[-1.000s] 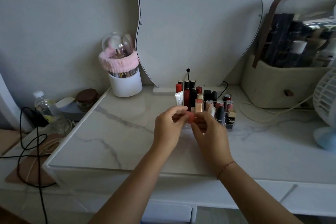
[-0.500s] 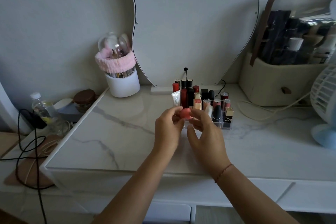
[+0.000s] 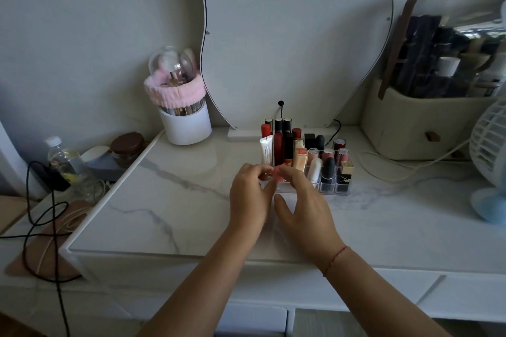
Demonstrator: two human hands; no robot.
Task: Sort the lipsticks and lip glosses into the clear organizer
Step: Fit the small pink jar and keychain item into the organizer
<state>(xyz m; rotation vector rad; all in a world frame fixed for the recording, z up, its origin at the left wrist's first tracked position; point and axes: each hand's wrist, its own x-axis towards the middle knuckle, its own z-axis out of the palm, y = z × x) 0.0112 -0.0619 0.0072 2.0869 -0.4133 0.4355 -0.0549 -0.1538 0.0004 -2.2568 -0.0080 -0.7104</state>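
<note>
A clear organizer [image 3: 332, 191] stands on the marble tabletop [image 3: 169, 200] below the mirror, packed with several upright lipsticks and lip glosses. A small red lip product [image 3: 278, 174] sits at the organizer's front left corner. My left hand [image 3: 250, 195] and my right hand [image 3: 304, 208] meet around it, and the fingertips of both pinch it. Much of the red item is hidden by my fingers, so I cannot tell whether it stands in a slot.
A white brush holder [image 3: 186, 124] with a pink band stands back left. A beige cosmetics case [image 3: 421, 128] and a white fan [image 3: 490, 159] are at the right. Left of the table lie a water bottle [image 3: 64, 159], a jar and black cables [image 3: 41, 227].
Both hands have moved forward and down with the red item, from the air in front of the organizer to its front left corner.
</note>
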